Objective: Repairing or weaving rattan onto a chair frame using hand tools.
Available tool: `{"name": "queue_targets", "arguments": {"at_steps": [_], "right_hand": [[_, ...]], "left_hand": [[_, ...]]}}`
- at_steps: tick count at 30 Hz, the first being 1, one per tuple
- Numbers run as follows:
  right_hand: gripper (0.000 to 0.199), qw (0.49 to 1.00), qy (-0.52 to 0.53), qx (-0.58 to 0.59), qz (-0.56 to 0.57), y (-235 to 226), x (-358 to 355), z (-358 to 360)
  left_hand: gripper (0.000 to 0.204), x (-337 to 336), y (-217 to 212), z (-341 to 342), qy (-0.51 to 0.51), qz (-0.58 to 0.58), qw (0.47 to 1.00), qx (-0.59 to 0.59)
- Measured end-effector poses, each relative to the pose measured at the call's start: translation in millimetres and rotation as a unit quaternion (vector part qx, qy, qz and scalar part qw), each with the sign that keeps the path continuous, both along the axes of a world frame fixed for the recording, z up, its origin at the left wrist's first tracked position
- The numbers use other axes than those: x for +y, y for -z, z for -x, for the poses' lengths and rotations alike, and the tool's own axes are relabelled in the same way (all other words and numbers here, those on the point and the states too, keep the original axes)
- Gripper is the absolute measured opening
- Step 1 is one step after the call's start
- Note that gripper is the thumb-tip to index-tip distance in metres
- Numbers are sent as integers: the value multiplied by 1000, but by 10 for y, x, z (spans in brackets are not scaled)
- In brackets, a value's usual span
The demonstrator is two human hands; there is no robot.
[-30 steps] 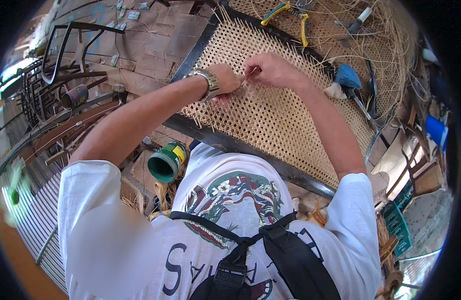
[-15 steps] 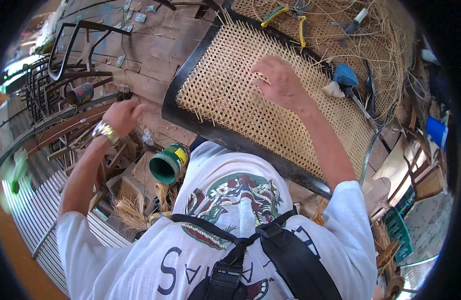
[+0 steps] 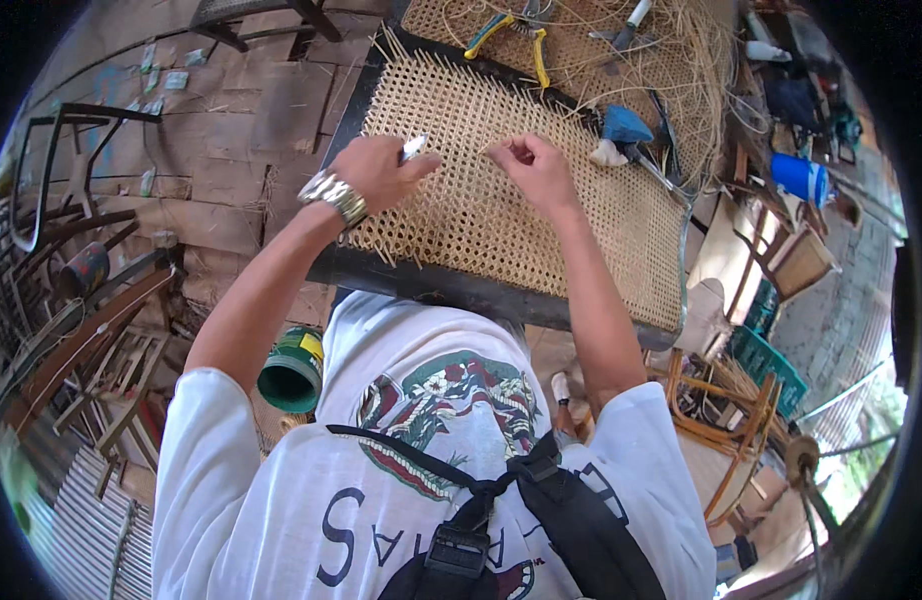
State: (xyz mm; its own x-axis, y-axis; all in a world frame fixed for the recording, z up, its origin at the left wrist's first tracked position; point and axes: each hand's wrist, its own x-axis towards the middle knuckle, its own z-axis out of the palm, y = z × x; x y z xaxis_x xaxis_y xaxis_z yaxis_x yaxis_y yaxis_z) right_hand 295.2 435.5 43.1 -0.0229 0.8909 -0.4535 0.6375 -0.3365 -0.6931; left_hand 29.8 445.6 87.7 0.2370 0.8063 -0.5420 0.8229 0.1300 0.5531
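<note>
A woven cane panel [image 3: 451,210] in a black frame [image 3: 461,293] lies slanted across my lap, with loose strand ends sticking out along its far and left edges. My left hand [image 3: 373,172], a metal watch on its wrist, is closed over the panel's left part. A small white pointed thing [image 3: 414,147] juts out from it; its other end is hidden in the palm. To its right, my right hand [image 3: 537,170] pinches a thin cane strand [image 3: 486,151] at the weave, thumb against forefinger.
Yellow-handled pliers [image 3: 508,38], a blue-headed tool [image 3: 626,125] and tangled loose cane strands [image 3: 681,60] lie beyond and right of the panel. A green can [image 3: 291,368] stands left of my lap. Chair frames [image 3: 66,170] crowd the left; a wooden chair [image 3: 731,430] stands right.
My left hand has come from the left side onto the panel, the white pointed thing now showing in it. My right hand's fingers have closed into a pinch. The view has shifted right.
</note>
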Motion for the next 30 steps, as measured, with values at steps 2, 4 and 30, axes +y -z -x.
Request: {"name": "queue_targets", "arguments": {"at_steps": [2, 4, 30], "right_hand": [[42, 996, -21, -63, -64, 28, 5, 146], [41, 997, -12, -58, -58, 50, -4, 225], [10, 948, -279, 20, -150, -63, 331, 14]], "left_hand": [[59, 36, 48, -94, 62, 27, 998, 15], [58, 14, 71, -139, 91, 8, 996, -1], [37, -468, -421, 402, 54, 29, 996, 58]]}}
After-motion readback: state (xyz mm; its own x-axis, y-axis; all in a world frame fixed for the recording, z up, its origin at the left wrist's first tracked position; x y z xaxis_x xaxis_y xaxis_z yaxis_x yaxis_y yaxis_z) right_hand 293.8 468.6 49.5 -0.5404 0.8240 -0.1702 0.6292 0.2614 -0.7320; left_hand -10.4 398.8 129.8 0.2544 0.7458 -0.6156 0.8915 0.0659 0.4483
